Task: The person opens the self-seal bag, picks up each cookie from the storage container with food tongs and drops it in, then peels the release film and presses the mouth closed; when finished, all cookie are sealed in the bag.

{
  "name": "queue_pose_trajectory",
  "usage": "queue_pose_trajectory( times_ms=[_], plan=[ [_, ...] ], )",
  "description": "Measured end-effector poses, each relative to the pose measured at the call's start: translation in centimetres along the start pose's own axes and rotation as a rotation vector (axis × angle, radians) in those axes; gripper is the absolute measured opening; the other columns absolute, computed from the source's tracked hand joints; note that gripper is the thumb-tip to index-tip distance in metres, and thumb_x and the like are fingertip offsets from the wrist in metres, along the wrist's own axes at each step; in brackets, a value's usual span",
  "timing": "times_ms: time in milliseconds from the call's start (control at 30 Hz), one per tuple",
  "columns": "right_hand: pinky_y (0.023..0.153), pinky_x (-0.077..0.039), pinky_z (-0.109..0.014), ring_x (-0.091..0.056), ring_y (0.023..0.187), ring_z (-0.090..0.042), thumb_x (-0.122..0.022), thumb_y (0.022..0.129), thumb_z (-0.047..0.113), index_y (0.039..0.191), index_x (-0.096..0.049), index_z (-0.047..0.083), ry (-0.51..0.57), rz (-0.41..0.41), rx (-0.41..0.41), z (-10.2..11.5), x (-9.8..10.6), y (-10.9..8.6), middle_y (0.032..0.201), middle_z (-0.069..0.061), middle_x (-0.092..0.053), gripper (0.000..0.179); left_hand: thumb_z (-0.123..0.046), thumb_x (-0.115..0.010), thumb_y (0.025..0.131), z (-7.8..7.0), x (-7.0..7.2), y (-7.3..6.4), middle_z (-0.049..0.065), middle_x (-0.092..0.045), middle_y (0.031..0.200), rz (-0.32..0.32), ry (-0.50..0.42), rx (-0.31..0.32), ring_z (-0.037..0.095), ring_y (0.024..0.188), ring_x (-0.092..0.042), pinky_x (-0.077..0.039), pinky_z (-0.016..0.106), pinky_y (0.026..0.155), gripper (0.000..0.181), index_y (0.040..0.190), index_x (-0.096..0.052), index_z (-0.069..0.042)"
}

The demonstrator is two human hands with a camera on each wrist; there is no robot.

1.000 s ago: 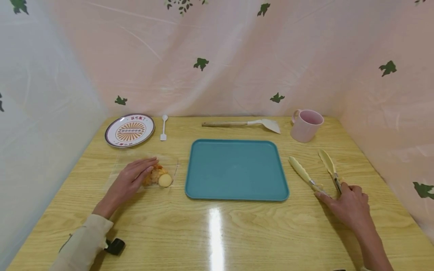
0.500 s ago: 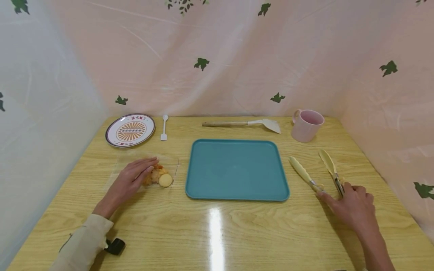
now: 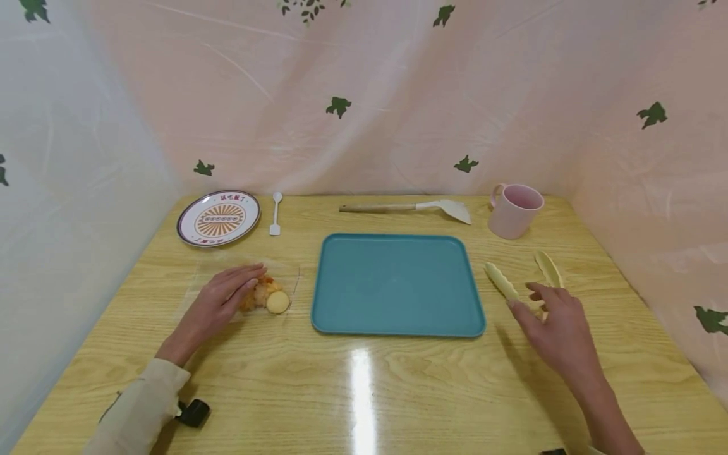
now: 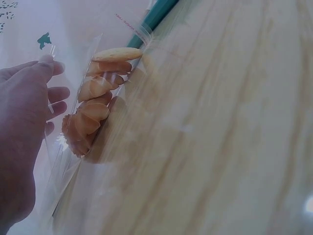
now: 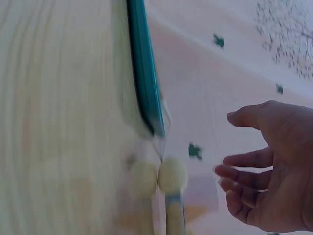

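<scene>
My left hand point(image 3: 220, 297) reaches over a clear plastic bag point(image 4: 63, 196) of cookies point(image 4: 93, 88), with its fingers loosely extended; a round cookie point(image 3: 278, 303) lies at the bag's right end. From these views I cannot tell how firmly the fingers touch the plastic. On the right, my right hand point(image 3: 560, 325) is above a pair of tongs point(image 3: 500, 280) with pale yellow ends. Its fingers are loosely bent and apart from the tongs in the right wrist view, holding nothing. The hand hides much of the tongs' metal part in the head view.
Between the hands lies a teal tray point(image 3: 398, 284). Along the back are a patterned plate point(image 3: 218, 218), a small white spoon point(image 3: 275, 215), a spatula point(image 3: 387, 208) with a wooden handle, and a pink mug point(image 3: 512, 215). Pale curtains point(image 3: 392, 126) stand behind the table.
The right hand, earlier at the tongs' metal arms, has lifted off and shifted left and forward over them. The tongs stay in place. My left hand and the bag have not moved.
</scene>
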State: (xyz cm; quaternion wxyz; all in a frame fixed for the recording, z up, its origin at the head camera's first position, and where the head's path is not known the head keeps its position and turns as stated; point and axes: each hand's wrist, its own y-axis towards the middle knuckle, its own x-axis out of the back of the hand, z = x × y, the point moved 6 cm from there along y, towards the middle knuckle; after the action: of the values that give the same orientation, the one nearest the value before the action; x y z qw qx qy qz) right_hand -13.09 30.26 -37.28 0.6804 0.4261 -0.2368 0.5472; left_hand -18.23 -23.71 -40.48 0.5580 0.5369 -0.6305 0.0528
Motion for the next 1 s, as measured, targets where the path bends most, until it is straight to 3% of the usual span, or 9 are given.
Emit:
queue_pose_trajectory(
  times_ms=[133, 267, 533, 700, 867, 1000],
  plan=[
    [0.074, -0.050, -0.051, -0.061, 0.090, -0.035, -0.074, 0.097, 0.015, 0.124, -0.066, -0.008, 0.088, 0.019, 0.152, 3.9, -2.0, 0.6, 0.102, -0.019, -0.066, 0.037, 0.003, -0.062, 0.101, -0.1, 0.0, 0.1, 0.017, -0.065, 0.138, 0.000, 0.000, -0.004, 0.039, 0.126, -0.057, -0.031, 0.022, 0.115, 0.035, 0.136, -0.066, -0.001],
    [0.073, -0.049, -0.047, -0.059, 0.087, -0.027, -0.075, 0.096, 0.012, 0.119, -0.071, -0.003, 0.183, 0.094, 0.237, 7.3, -4.7, 0.9, 0.097, -0.006, -0.066, 0.028, 0.003, -0.061, 0.101, -0.1, 0.0, 0.1, 0.017, -0.065, 0.138, 0.002, 0.004, -0.005, 0.039, 0.126, -0.057, -0.034, 0.027, 0.115, 0.035, 0.136, -0.066, 0.000],
    [0.067, -0.052, -0.032, -0.058, 0.078, -0.008, -0.073, 0.100, 0.019, 0.117, -0.073, 0.004, 0.334, 0.323, 0.386, 13.9, -10.5, 0.9, 0.091, 0.008, -0.064, 0.022, 0.004, -0.062, 0.101, 0.1, -0.1, 0.2, 0.015, -0.064, 0.139, 0.013, 0.008, 0.003, 0.038, 0.127, -0.058, -0.036, 0.030, 0.115, 0.037, 0.137, -0.066, -0.001],
    [0.065, -0.051, -0.027, -0.057, 0.075, -0.005, -0.068, 0.103, 0.020, 0.118, -0.072, 0.004, 0.425, 0.469, 0.442, 17.8, -13.3, 0.7, 0.087, 0.008, -0.065, 0.023, 0.005, -0.061, 0.101, 0.0, -0.2, 0.1, 0.015, -0.064, 0.138, 0.014, 0.003, 0.003, 0.038, 0.127, -0.058, -0.036, 0.029, 0.115, 0.037, 0.137, -0.066, -0.002],
    [0.062, -0.050, -0.024, -0.056, 0.068, -0.003, -0.067, 0.103, 0.018, 0.114, -0.072, 0.004, 0.491, 0.525, 0.472, 20.9, -15.7, 0.5, 0.083, 0.005, -0.066, 0.018, 0.005, -0.061, 0.101, 0.0, -0.2, 0.2, 0.016, -0.065, 0.138, 0.009, -0.007, 0.001, 0.038, 0.126, -0.058, -0.032, 0.021, 0.115, 0.036, 0.136, -0.066, -0.001],
    [0.060, -0.049, -0.022, -0.055, 0.064, -0.001, -0.066, 0.103, 0.019, 0.112, -0.072, 0.006, 0.515, 0.567, 0.451, 22.9, -17.3, 0.4, 0.080, 0.007, -0.064, 0.017, 0.004, -0.061, 0.101, 0.0, -0.1, 0.2, 0.016, -0.065, 0.137, 0.003, -0.008, -0.002, 0.039, 0.125, -0.059, -0.033, 0.022, 0.115, 0.035, 0.135, -0.066, -0.001]
  ],
)
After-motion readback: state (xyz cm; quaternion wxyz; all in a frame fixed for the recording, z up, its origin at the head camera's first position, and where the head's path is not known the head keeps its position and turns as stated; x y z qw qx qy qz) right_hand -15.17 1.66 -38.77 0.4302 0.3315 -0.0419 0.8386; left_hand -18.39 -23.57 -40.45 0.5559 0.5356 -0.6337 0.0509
